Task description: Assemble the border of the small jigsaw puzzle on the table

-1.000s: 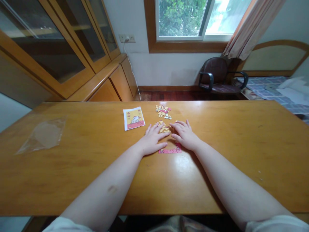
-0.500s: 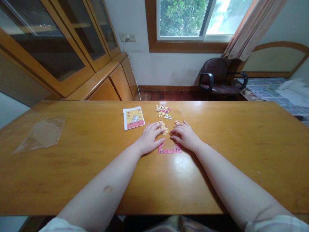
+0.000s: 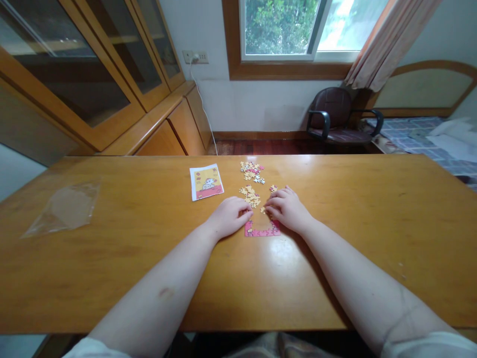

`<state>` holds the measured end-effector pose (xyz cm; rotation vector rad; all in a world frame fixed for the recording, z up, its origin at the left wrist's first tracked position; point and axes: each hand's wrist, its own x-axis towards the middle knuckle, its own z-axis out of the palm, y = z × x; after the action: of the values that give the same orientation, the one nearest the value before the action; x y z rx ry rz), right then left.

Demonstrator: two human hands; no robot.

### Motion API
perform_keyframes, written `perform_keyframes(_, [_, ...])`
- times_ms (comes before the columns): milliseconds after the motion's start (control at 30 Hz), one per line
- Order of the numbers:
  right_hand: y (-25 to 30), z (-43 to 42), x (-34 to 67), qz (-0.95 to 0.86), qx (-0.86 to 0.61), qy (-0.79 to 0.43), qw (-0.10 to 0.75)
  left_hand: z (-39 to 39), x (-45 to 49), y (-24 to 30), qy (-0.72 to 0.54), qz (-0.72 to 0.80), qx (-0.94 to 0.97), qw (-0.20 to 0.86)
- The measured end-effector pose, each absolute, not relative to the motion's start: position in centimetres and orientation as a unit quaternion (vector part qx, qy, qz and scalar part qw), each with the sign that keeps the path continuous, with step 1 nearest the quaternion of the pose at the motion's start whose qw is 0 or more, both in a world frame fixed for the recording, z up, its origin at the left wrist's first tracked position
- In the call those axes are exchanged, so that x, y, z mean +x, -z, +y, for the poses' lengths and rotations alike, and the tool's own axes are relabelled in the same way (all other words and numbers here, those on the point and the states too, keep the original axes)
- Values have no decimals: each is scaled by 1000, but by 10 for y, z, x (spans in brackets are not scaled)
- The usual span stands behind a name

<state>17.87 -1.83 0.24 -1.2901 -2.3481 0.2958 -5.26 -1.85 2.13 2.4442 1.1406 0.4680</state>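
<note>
A partly joined jigsaw puzzle (image 3: 262,232), pink along its near edge with pieces rising at both sides, lies flat between my hands. My left hand (image 3: 231,217) rests by its upper left corner, fingers curled in and thumb against them; whatever they may pinch is hidden. Just beyond those fingers is a small heap of yellow puzzle pieces (image 3: 251,196). My right hand (image 3: 286,209) is at the upper right corner, its fingers bent together over the table. A yellow puzzle piece (image 3: 263,210) shows at its fingertips. Another loose piece (image 3: 273,188) lies just past the knuckles.
Farther back is a second heap of mixed pieces (image 3: 252,170). A picture card (image 3: 207,182) with a white animal lies left of the heaps. A clear plastic bag (image 3: 67,206) is flat on the left of the wooden table (image 3: 372,209). Beyond stands a chair (image 3: 331,117).
My left hand has drawn back from the yellow heap and its spread fingers have curled in, uncovering the pieces. My right fingers have closed up slightly, and a yellow piece shows at their tips.
</note>
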Motion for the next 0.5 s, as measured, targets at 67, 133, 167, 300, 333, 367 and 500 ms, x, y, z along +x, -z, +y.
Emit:
perform_keyframes(67, [-3, -19, 179, -847, -474, -106, 215, -19, -52, -23, -159, 408, 878, 195])
perform_keyframes(133, [-3, -20, 177, -852, -466, -109, 210, -19, -51, -24, -158, 408, 879, 191])
perform_keyframes(167, [-3, -20, 176, -857, -458, -111, 209, -19, -51, -24, -157, 408, 879, 190])
perform_keyframes(300, [-3, -23, 173, -861, -446, -103, 220, -22, -49, -24, -149, 408, 881, 185])
perform_keyframes(333, [-4, -23, 173, -857, -452, -99, 225, -22, -48, -24, -145, 409, 882, 183])
perform_keyframes(367, [-4, -23, 173, -854, -458, -98, 227, -23, -47, -24, -143, 410, 883, 181])
perform_keyframes(500, [-6, -25, 172, -864, -446, -119, 202, -24, -45, -24, -139, 415, 882, 174])
